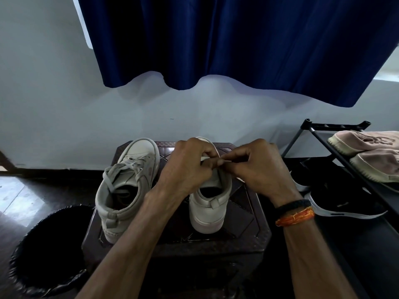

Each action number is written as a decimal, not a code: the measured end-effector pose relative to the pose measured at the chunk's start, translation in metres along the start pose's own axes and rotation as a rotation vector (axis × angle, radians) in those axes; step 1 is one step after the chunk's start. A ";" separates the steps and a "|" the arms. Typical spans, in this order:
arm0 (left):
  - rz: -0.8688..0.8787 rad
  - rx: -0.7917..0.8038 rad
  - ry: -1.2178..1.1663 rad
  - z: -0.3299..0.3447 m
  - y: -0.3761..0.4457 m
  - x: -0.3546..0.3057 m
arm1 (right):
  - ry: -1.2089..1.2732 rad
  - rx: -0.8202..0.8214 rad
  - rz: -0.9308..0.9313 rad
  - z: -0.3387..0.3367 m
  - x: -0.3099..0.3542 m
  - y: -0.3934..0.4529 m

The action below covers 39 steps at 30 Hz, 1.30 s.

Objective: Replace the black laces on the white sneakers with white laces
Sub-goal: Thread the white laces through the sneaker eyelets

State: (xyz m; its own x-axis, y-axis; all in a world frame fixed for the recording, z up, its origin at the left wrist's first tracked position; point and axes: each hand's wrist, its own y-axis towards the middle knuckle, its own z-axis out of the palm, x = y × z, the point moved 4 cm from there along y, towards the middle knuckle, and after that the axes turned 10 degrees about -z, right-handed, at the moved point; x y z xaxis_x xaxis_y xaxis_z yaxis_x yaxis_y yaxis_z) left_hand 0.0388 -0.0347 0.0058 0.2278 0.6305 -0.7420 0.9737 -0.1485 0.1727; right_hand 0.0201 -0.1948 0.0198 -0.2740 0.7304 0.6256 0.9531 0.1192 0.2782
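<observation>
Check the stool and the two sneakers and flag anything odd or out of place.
Nothing is spilled or damaged. The left sneaker sits slightly angled on the dark stool, its white lace loose and untied. Both hands work a lace at the right sneaker, so its lacing is hidden.

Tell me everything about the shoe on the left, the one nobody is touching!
The left sneaker is off-white and looks like smooth leather with a thick pale sole. It stands upright on the dark stool, toe toward the wall, heel toward the camera. White laces are threaded through it, loose near the opening, with one end drooping inside. A small pull tab sits at the heel. No hand touches it.
</observation>
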 end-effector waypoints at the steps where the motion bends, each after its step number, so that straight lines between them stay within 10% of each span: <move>1: 0.000 0.002 0.016 0.001 0.001 0.001 | 0.003 0.010 0.001 -0.001 0.000 0.000; 39: -0.079 -0.081 -0.189 0.006 -0.008 0.007 | 0.376 0.036 0.172 0.003 -0.019 -0.002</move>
State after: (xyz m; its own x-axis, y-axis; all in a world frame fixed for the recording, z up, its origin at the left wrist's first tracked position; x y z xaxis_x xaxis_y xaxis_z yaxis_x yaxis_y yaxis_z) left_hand 0.0323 -0.0337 -0.0049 0.1537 0.4826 -0.8623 0.9872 -0.0373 0.1551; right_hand 0.0241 -0.2063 0.0052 -0.1316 0.4461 0.8853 0.9912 0.0446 0.1249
